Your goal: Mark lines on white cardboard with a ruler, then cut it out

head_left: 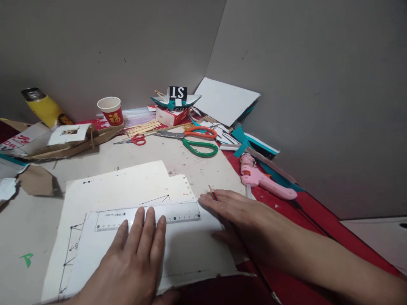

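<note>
My left hand (pixel 135 250) lies with its fingers spread over a clear plastic ruler (pixel 186 213), pressing it onto a white sheet (pixel 187 250). That sheet rests on a larger cream paper (pixel 124 186) marked with drawn lines and dots. At the ruler's right end, my right hand (pixel 232 207) is closed around a pencil (pixel 214 194), its tip pointing up and away from the paper. The fingertips of this hand are at the sheet's upper right edge. Its lower fingers are partly in shadow.
Large scissors (pixel 200 142) and small red scissors (pixel 136 140) lie beyond the paper. A pink glue gun (pixel 267 182) is at the right. Behind stand a paper cup (pixel 111 114), a yellow bottle (pixel 46 108) and a cardboard boat shape (pixel 73 146). Grey panels (pixel 111 46) enclose the back.
</note>
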### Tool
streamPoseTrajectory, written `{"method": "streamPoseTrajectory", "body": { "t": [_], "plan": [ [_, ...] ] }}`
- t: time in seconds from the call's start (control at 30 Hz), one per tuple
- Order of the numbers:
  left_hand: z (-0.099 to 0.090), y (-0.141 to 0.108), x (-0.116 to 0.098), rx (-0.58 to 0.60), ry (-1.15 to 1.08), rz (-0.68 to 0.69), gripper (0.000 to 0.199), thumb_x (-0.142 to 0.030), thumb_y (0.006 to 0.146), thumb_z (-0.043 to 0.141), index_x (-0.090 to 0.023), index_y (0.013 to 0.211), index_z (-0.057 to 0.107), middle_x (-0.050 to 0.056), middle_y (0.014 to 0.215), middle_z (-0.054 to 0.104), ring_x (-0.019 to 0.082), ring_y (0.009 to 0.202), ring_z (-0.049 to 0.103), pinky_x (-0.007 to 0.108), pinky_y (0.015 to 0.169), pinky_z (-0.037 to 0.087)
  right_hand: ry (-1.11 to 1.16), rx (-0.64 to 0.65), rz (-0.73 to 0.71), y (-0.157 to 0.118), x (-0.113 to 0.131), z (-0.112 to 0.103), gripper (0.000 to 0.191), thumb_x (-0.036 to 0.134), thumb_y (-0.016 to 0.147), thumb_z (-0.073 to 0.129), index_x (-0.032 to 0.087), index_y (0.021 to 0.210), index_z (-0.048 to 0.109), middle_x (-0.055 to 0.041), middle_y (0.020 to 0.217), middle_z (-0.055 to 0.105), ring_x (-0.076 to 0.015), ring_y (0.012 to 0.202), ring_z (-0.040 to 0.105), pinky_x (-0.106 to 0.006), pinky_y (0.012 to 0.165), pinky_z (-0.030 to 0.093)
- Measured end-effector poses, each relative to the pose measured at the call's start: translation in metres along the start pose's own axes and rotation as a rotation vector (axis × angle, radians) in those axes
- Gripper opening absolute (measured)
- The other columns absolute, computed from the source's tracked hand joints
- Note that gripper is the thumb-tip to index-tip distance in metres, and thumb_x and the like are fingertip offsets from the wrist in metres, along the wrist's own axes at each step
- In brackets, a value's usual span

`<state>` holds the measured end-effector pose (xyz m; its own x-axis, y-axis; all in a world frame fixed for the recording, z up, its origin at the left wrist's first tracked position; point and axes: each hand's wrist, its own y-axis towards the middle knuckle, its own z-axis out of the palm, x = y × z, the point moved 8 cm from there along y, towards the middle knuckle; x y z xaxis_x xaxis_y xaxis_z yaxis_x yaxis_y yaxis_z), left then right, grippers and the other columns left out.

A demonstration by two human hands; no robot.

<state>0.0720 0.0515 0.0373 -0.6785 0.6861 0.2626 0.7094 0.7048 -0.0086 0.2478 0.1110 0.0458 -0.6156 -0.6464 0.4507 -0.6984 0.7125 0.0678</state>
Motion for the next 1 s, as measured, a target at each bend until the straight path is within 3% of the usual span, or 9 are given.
{"method": "streamPoseTrajectory", "body": {
  "t": [0.2, 0.47, 0.63, 0.77, 0.87, 1.0],
  "plan": [
    [-0.004, -0.001, -0.001, 0.019, 0.018, -0.052, 0.08, -0.058, 0.079, 0.061, -0.009, 0.142, 0.052, 0.025, 0.146, 0.046, 0.043, 0.134, 0.046, 0.051, 0.098, 0.05, 0.088, 0.007, 0.011, 0.001, 0.002, -0.005, 0.043, 0.023, 0.093, 0.059, 0.022, 0.135, 0.05, -0.0123, 0.119, 0.064, -0.0277, 0.113, 0.057, -0.043, 0.092, 0.051],
    [-0.001, -0.001, -0.002, 0.051, -0.025, -0.008, 0.078, -0.054, 0.08, 0.059, -0.008, 0.142, 0.051, 0.026, 0.145, 0.045, 0.043, 0.132, 0.048, 0.051, 0.095, 0.053, 0.103, -0.054, -0.021, 0.001, 0.004, -0.009, 0.045, 0.021, 0.094, 0.059, 0.024, 0.137, 0.047, -0.0102, 0.11, 0.065, -0.0245, 0.1, 0.06, -0.038, 0.083, 0.051],
    [0.004, -0.004, 0.001, 0.063, -0.119, 0.055, 0.081, -0.056, 0.087, 0.051, -0.002, 0.147, 0.041, 0.033, 0.146, 0.041, 0.049, 0.131, 0.045, 0.055, 0.091, 0.054, 0.047, -0.1, -0.052, 0.001, 0.005, -0.008, 0.045, 0.019, 0.094, 0.057, 0.022, 0.137, 0.048, -0.0125, 0.114, 0.066, -0.0264, 0.105, 0.061, -0.041, 0.087, 0.053],
    [0.013, -0.004, 0.0, 0.177, -0.246, -0.003, 0.09, -0.057, 0.083, 0.056, -0.002, 0.15, 0.033, 0.033, 0.15, 0.033, 0.05, 0.137, 0.035, 0.06, 0.098, 0.047, -0.001, -0.134, -0.057, -0.001, 0.004, -0.007, 0.046, 0.019, 0.092, 0.056, 0.025, 0.137, 0.051, -0.0134, 0.117, 0.068, -0.029, 0.105, 0.065, -0.043, 0.082, 0.058],
    [0.018, -0.004, -0.002, 0.191, -0.299, -0.061, 0.098, -0.058, 0.078, 0.061, -0.002, 0.152, 0.029, 0.034, 0.153, 0.028, 0.053, 0.14, 0.026, 0.065, 0.101, 0.042, -0.038, -0.145, -0.085, -0.003, 0.004, -0.006, 0.048, 0.02, 0.09, 0.055, 0.028, 0.138, 0.052, -0.013, 0.119, 0.069, -0.0317, 0.108, 0.067, -0.044, 0.079, 0.061],
    [0.022, -0.003, -0.002, 0.27, -0.342, -0.093, 0.096, -0.056, 0.08, 0.059, -0.004, 0.153, 0.026, 0.033, 0.154, 0.026, 0.052, 0.141, 0.025, 0.063, 0.105, 0.039, -0.098, -0.153, -0.107, -0.005, 0.002, -0.003, 0.049, 0.023, 0.09, 0.053, 0.028, 0.139, 0.052, -0.0129, 0.122, 0.07, -0.0352, 0.108, 0.068, -0.05, 0.077, 0.063]
  ]
}}
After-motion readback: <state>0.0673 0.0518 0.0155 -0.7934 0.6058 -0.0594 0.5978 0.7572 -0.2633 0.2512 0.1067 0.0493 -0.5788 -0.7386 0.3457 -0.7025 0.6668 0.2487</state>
